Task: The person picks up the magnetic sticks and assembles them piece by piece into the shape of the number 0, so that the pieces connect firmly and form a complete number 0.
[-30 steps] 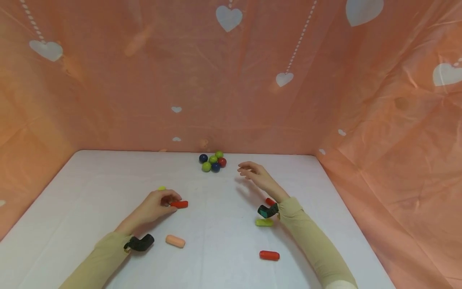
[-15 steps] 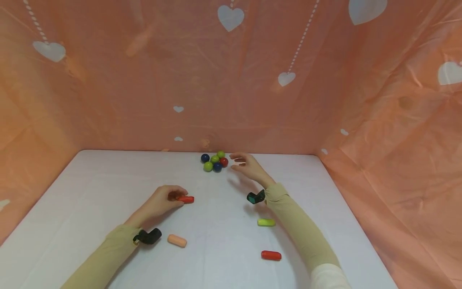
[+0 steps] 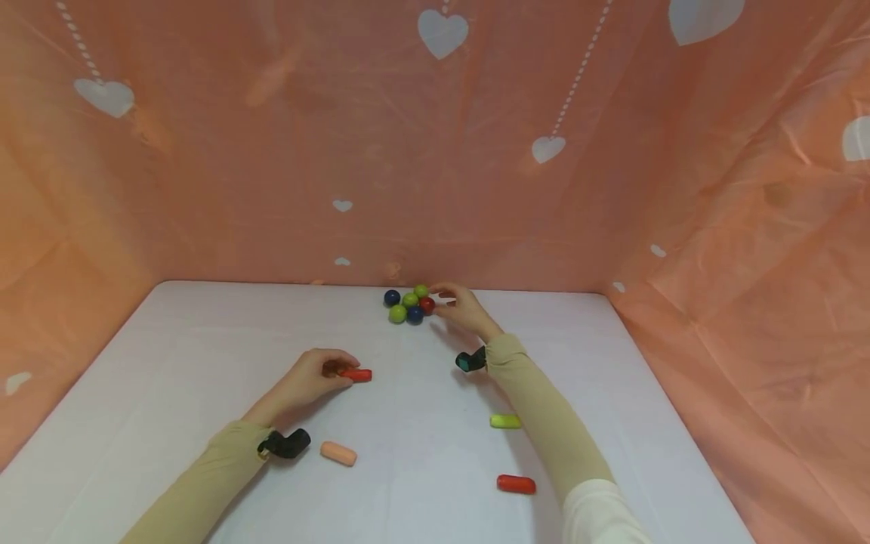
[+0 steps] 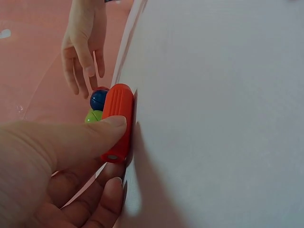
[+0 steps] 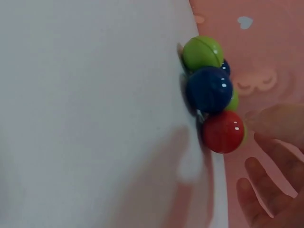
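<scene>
A short red rod [image 3: 360, 375] with ribbed sides and a metal spot in its end [image 4: 118, 104] is pinched by my left hand [image 3: 314, 379], its thumb lying along one side. It is held low over the white table. My right hand [image 3: 467, 311] reaches over the far end with fingers apart and slightly bent, next to a glossy red ball [image 5: 222, 133]. Whether a fingertip touches that ball cannot be told. The red ball sits against a dark blue ball [image 5: 209, 90], with a green ball [image 5: 202, 51] beyond; other green and blue balls are partly hidden in the cluster.
Nearer on the white table [image 3: 421, 483] lie a peach rod [image 3: 338, 453], a yellow-green rod [image 3: 505, 421] partly beside the right sleeve, and another red rod [image 3: 516, 484]. An orange curtain [image 3: 272, 174] with pale hearts stands behind and at both sides.
My right hand has moved left and away from me, up to the red ball. My left hand has moved right and slightly forward, still pinching the red rod.
</scene>
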### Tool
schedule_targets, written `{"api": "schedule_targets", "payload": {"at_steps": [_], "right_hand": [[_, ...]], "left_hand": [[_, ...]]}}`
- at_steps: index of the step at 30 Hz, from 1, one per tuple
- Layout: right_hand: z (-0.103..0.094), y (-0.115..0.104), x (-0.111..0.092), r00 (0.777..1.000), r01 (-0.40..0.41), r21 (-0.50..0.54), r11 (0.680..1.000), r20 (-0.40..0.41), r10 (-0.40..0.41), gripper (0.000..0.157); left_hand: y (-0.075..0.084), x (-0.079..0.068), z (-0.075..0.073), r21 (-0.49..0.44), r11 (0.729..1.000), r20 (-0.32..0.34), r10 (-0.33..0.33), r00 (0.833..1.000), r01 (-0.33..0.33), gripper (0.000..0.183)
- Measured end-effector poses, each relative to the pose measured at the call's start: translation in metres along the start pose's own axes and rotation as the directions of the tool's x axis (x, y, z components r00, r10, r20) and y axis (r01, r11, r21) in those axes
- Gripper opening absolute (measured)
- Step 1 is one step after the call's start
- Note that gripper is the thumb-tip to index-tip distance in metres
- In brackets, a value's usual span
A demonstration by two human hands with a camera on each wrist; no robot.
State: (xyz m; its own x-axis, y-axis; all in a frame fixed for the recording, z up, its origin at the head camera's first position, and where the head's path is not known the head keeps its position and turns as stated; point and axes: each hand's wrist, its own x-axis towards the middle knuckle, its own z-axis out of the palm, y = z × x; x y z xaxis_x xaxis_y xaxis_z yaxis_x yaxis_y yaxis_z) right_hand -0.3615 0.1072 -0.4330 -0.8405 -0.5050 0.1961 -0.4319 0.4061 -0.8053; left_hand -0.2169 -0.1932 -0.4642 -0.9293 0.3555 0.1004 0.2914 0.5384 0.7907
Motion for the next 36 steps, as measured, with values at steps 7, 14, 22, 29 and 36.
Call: {"api": "schedule_targets", "payload": {"at_steps": [7, 14, 22, 29, 36], "right_hand": [[0.004, 0.004, 0.005, 1.000, -0.002, 0.002, 1.000, -0.018, 0.002, 0.038], [0.011, 0.007, 0.008, 1.000, 0.007, 0.049, 0.999, -0.022, -0.005, 0.037], [0.015, 0.010, 0.007, 1.000, 0.020, 0.063, 0.998, -0.021, -0.019, 0.035], [0.016, 0.010, 0.009, 1.000, -0.024, 0.041, 0.999, -0.013, 0.025, 0.034], [0.015, 0.012, 0.008, 0.995, -0.104, -0.015, 0.994, 0.001, 0.104, 0.031]], "left_hand": [[0.002, 0.001, 0.001, -0.015, 1.000, 0.007, -0.010, 1.000, 0.010, 0.026], [0.001, 0.001, 0.001, -0.021, 1.000, -0.002, -0.013, 1.000, 0.013, 0.025], [0.000, 0.000, 0.002, -0.052, 0.998, 0.001, -0.023, 1.000, 0.023, 0.025], [0.004, -0.001, 0.000, -0.065, 0.996, 0.000, -0.058, 0.998, 0.058, 0.025], [0.007, 0.000, -0.001, -0.093, 0.993, 0.005, -0.067, 0.998, 0.068, 0.025]]}}
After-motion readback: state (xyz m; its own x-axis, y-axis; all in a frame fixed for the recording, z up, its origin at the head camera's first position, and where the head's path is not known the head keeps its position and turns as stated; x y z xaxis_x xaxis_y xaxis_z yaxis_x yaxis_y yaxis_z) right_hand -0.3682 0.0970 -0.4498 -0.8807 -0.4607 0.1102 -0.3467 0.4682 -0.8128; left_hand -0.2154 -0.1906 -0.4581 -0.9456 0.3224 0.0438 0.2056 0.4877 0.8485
